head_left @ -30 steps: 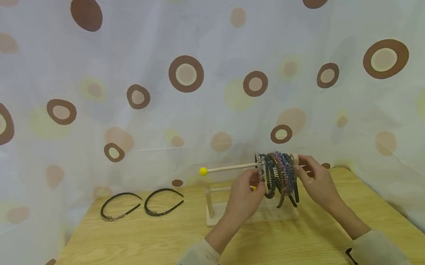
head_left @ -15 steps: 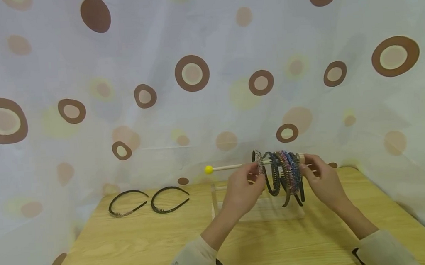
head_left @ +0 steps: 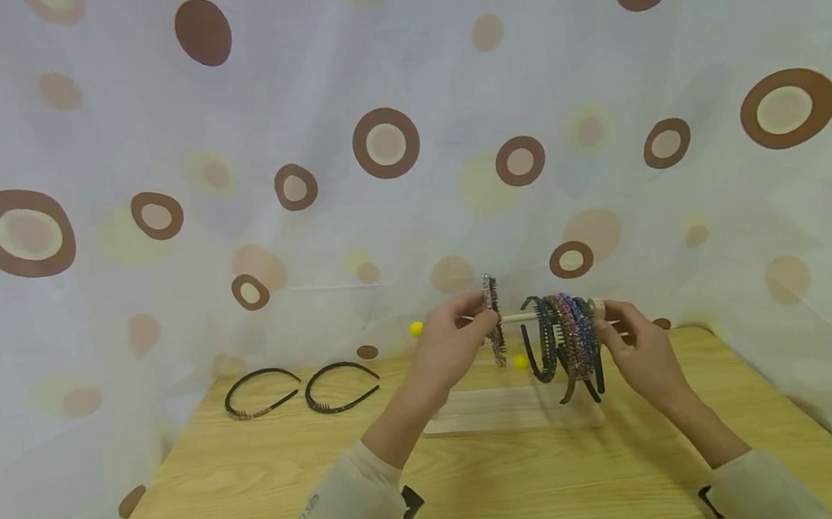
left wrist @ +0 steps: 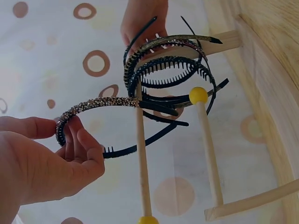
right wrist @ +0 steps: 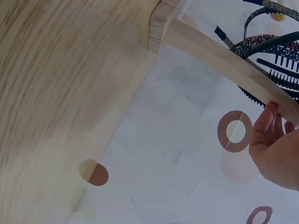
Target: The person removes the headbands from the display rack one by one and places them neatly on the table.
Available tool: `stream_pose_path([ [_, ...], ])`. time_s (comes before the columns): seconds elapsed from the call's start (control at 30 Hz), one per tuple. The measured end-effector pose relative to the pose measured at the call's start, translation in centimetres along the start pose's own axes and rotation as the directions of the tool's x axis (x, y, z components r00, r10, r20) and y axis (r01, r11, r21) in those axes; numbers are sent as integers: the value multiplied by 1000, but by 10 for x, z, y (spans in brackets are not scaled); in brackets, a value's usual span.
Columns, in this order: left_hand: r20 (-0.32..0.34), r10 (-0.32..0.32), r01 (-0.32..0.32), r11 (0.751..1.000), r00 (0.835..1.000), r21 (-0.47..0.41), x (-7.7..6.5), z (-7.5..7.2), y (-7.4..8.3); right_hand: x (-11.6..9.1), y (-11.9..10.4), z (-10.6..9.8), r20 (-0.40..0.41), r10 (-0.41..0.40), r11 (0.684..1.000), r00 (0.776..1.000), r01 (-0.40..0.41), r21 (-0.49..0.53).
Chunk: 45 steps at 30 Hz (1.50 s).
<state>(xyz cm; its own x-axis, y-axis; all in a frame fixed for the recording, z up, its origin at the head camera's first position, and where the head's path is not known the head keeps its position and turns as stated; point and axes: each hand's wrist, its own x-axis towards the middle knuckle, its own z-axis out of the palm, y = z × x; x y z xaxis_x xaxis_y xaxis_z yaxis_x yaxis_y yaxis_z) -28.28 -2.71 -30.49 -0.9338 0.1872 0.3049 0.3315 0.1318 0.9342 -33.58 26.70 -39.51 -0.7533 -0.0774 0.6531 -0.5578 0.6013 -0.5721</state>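
My left hand [head_left: 445, 351] pinches a glittery toothed headband [left wrist: 103, 101] by its curved top. In the left wrist view, the band's two arms still cross the upper wooden rod [left wrist: 142, 163], which ends in a yellow ball [head_left: 417, 329]. My right hand [head_left: 647, 363] grips the top of the wooden stand's upright [right wrist: 224, 60] at the right, thumb in front and fingers behind. Several dark and coloured glittery headbands [head_left: 576, 340] hang bunched on the rod close to that upright. A space along the rod separates them from the held headband.
Two black headbands [head_left: 252, 416] lie side by side on the wooden table [head_left: 258, 484] at the left. The stand's pale base [head_left: 509, 411] sits below the rods. A lower rod carries another yellow ball [left wrist: 198, 95]. A spotted curtain [head_left: 384, 229] hangs behind the table.
My left hand has drawn the glittery headband leftward along the rod, away from the bunch, and turned it edge-on. My right hand keeps its grip on the upright. The view has shifted slightly left.
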Motion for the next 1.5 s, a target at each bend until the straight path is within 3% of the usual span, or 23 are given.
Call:
stream_pose_path([
  [0.37,-21,61,-61,998,998,-9,-17,-34,22,2,-1,-1,12,-32,999,999,32,-8],
  [0.6,-116,69,-71,997,991,-12,-15,-57,22,3,1,-7,51,-17,1000,999,18,-17],
  [0.87,-194,22,-31,999,981,-42,-24,-99,26,2,0,-5,67,3,1000,998,-1,-29],
  [1.1,-231,37,-44,999,972,-27,-34,-137,32,1,1,-5,70,9,999,998,-5,-48],
  [1.23,-247,-1,6,1000,969,21,-46,-157,24,1,4,-6,51,15,998,999,-12,-54],
  [1.5,-275,-119,148,985,954,84,-80,-209,-15,3,4,-11,30,44,998,999,-42,-44],
])
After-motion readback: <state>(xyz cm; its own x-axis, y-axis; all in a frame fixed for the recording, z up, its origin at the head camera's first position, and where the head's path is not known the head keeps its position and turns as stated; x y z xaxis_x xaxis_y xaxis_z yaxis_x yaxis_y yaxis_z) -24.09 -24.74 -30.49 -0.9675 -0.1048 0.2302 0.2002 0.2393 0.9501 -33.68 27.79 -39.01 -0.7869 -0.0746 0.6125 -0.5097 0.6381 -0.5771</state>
